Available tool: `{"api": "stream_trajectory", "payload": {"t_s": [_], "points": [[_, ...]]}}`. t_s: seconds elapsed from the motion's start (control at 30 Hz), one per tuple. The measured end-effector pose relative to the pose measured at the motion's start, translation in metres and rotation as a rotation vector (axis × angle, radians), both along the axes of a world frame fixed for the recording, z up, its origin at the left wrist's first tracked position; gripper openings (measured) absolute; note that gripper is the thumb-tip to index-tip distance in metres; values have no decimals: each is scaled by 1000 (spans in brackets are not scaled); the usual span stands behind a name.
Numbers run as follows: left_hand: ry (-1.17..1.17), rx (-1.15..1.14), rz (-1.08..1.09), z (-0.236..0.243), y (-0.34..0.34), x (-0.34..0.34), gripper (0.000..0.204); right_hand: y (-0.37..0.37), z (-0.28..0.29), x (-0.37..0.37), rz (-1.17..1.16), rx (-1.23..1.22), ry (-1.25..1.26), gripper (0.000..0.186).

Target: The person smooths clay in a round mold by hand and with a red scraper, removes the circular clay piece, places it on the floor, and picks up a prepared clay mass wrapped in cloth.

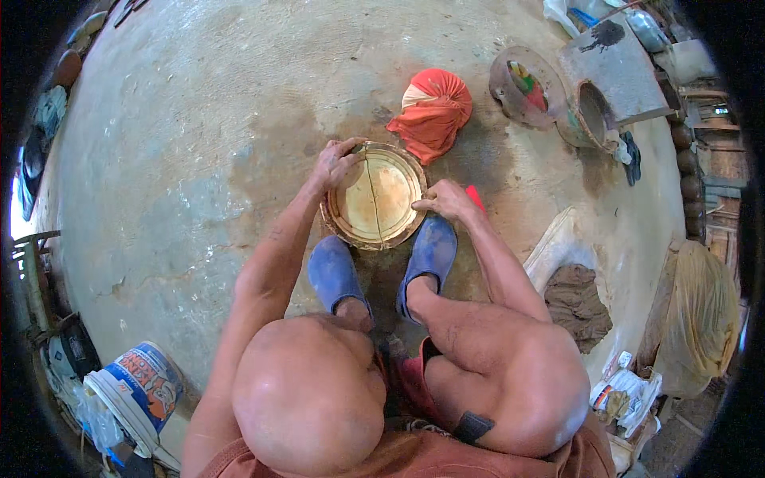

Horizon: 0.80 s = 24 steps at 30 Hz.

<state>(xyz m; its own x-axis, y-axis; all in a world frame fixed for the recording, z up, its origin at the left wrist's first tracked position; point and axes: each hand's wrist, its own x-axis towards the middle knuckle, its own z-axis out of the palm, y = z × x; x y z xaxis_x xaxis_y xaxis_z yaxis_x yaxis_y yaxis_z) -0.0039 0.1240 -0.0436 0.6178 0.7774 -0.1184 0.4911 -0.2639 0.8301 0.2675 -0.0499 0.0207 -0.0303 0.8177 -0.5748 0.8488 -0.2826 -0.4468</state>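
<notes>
A round, shallow, cream-coloured dish (394, 191) with a brown rim lies just beyond my feet. A dark line, a crack or a seam, runs across its middle from far to near. My left hand (336, 166) is closed on the far left part of the rim, fingers bent over the edge. At the right side, my right hand (448, 199) grips the rim with its fingertips. Just past the dish sits a bundle wrapped in orange-red cloth (434, 115). A small red thing (475, 196) shows partly behind my right wrist.
My blue clogs (335, 273) stand close to the dish. Brown clay (578, 307) lies on a pale sheet at the right. Farther right are a grey block (617, 72) and a worn round vessel (594, 115). A white and blue bucket (143, 386) is at the near left.
</notes>
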Motion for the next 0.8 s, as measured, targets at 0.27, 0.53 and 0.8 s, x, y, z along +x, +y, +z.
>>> {"api": "stream_trajectory", "payload": {"t_s": [0.27, 0.53, 0.8], "points": [[29, 5, -64, -3, 4, -2, 46, -3, -8, 1, -84, 13, 31, 60], [16, 73, -41, -1, -3, -3, 42, 1, -4, 3, -72, -30, 26, 62], [47, 64, -109, 11, -7, 12, 42, 31, 33, 26, -320, 152, -108, 62]]}}
